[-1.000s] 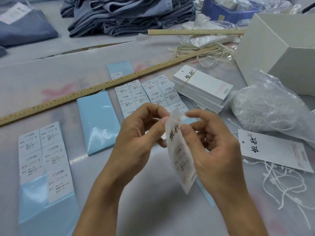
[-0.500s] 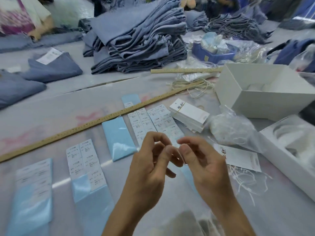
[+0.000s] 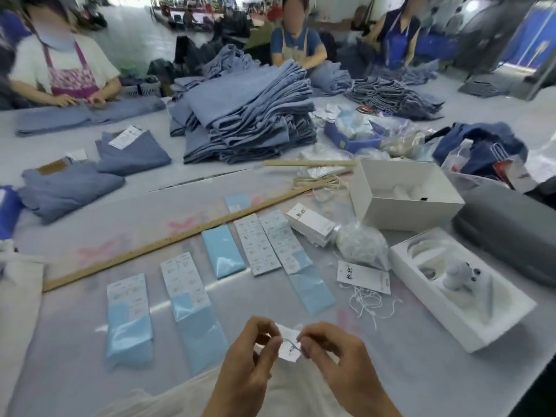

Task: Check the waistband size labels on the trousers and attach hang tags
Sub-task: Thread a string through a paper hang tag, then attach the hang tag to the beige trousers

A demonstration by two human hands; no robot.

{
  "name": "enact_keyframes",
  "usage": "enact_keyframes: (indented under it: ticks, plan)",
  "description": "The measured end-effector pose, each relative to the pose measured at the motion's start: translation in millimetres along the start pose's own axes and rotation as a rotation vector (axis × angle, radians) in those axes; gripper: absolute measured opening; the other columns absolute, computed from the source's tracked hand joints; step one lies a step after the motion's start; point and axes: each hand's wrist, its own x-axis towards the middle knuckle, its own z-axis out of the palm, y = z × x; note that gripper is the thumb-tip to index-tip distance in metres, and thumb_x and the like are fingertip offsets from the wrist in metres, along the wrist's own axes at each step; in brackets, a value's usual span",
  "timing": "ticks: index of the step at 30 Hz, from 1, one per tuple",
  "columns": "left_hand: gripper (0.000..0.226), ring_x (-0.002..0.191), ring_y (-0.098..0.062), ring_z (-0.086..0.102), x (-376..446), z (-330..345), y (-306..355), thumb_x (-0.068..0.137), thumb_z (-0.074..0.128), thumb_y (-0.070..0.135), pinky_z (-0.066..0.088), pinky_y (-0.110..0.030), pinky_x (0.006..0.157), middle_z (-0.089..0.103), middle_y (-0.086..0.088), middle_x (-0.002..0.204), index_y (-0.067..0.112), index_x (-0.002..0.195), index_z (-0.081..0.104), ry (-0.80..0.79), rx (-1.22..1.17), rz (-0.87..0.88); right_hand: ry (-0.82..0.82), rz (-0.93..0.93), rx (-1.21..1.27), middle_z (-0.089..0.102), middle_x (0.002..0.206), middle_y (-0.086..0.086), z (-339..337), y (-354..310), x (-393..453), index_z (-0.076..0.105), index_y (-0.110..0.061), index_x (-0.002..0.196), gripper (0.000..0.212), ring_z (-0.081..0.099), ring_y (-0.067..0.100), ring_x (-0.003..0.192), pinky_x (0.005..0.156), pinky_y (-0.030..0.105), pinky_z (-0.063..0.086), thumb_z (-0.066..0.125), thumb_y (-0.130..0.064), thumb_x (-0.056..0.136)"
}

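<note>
Both hands pinch one white hang tag [image 3: 289, 344], left hand [image 3: 251, 361] and right hand [image 3: 337, 359] in narrow grip; its black brush characters blur, unreadable.

I sat at a long grey worktable [image 3: 391, 386] covered in a pale translucent sheet. Across it three other workers [image 3: 64, 67] faced me in aprons. Behind them a pale, glossy floor [image 3: 132, 34] ran deep into a big workshop, with blue panels [image 3: 532, 40] at the far right. The light was even and bright.
</note>
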Motion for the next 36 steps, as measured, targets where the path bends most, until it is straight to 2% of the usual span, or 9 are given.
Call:
enact_keyframes:
  ticks: [4, 8, 12, 16, 21, 26, 29, 32, 36]
  plan:
    - [0.022, 0.079, -0.013, 0.062, -21, 1, 34, 0.093, 0.068, 0.000, 0.048, -0.022, 0.062, 0.065, 0.002, 0.086, 0.022, 0.093, 0.061, -0.043, 0.058, 0.081, -0.220, 0.181, 0.173, 0.077, 0.107, 0.003, 1, -35, -22, 0.068, -0.012, 0.113, 0.017, 0.072, 0.016, 0.106, 0.096, 0.029, 0.053, 0.068, -0.010, 0.095]
    - [0.022, 0.077, -0.013, 0.062, -40, -5, 47, 0.092, 0.069, 0.000, 0.042, -0.015, 0.066, 0.065, 0.001, 0.085, 0.020, 0.090, 0.061, -0.032, 0.032, 0.086, -0.155, 0.129, 0.097, 0.071, 0.072, -0.003, 2, -53, -47, 0.076, -0.015, 0.094, 0.005, 0.067, 0.008, 0.070, 0.082, 0.008, 0.046, 0.071, -0.015, 0.094]
    - [0.016, 0.074, -0.006, 0.061, -56, -5, 45, 0.094, 0.068, 0.009, 0.043, -0.017, 0.063, 0.066, 0.010, 0.084, 0.022, 0.089, 0.061, -0.093, -0.018, 0.079, -0.096, 0.206, 0.094, 0.057, 0.057, -0.003, -11, -62, -64, 0.080, -0.028, 0.087, 0.016, 0.052, 0.012, 0.055, 0.059, 0.026, 0.049, 0.069, -0.019, 0.095]
    - [0.012, 0.074, -0.013, 0.063, -55, 12, 28, 0.098, 0.065, 0.018, 0.051, -0.025, 0.064, 0.066, 0.007, 0.083, 0.028, 0.095, 0.060, -0.056, -0.059, -0.041, 0.047, 0.281, 0.058, 0.052, 0.055, -0.014, -38, -62, -67, 0.081, -0.024, 0.087, 0.020, 0.042, 0.002, 0.050, 0.049, 0.014, 0.034, 0.065, -0.019, 0.099]
    - [0.002, 0.069, -0.002, 0.057, -53, 58, -14, 0.100, 0.061, 0.027, 0.053, -0.034, 0.079, 0.064, 0.014, 0.084, 0.026, 0.102, 0.061, -0.280, 0.136, -0.191, 0.214, 0.378, 0.014, 0.038, 0.055, -0.010, -63, -45, -65, 0.081, -0.022, 0.087, 0.024, 0.033, 0.005, 0.050, 0.049, 0.019, 0.030, 0.061, -0.022, 0.101]
    - [0.020, 0.096, -0.016, 0.061, -54, 98, -50, 0.100, 0.056, 0.032, 0.052, -0.036, 0.088, 0.066, 0.005, 0.109, 0.024, 0.118, 0.061, -0.501, 0.398, -0.262, 0.175, 0.344, -0.102, 0.042, 0.050, -0.016, -68, -20, -43, 0.078, -0.022, 0.092, 0.020, 0.034, 0.006, 0.051, 0.049, 0.017, 0.029, 0.060, -0.020, 0.101]
    - [0.024, 0.111, -0.020, 0.057, -53, 113, -62, 0.098, 0.058, 0.031, 0.050, -0.038, 0.094, 0.058, 0.000, 0.124, 0.024, 0.121, 0.060, -0.585, 0.531, -0.244, 0.112, 0.384, -0.131, 0.060, 0.063, -0.016, -62, 14, -30, 0.075, -0.019, 0.102, 0.015, 0.049, 0.003, 0.057, 0.057, 0.018, 0.042, 0.060, -0.019, 0.101]
    - [0.026, 0.117, -0.018, 0.050, -56, 121, -70, 0.095, 0.061, 0.033, 0.049, -0.039, 0.094, 0.052, 0.003, 0.125, 0.027, 0.120, 0.061, -0.573, 0.587, -0.250, -0.023, 0.494, -0.131, 0.060, 0.069, -0.008, -47, 57, -34, 0.070, -0.012, 0.107, 0.014, 0.050, 0.006, 0.057, 0.062, 0.026, 0.045, 0.059, -0.018, 0.101]
    - [0.022, 0.107, -0.019, 0.058, -61, 129, -72, 0.095, 0.056, 0.028, 0.051, -0.042, 0.086, 0.056, 0.006, 0.118, 0.029, 0.117, 0.057, -0.466, 0.589, -0.307, -0.104, 0.609, -0.059, 0.060, 0.061, -0.002, -34, 102, -55, 0.066, -0.012, 0.095, 0.009, 0.050, 0.008, 0.051, 0.056, 0.027, 0.042, 0.060, -0.016, 0.100]
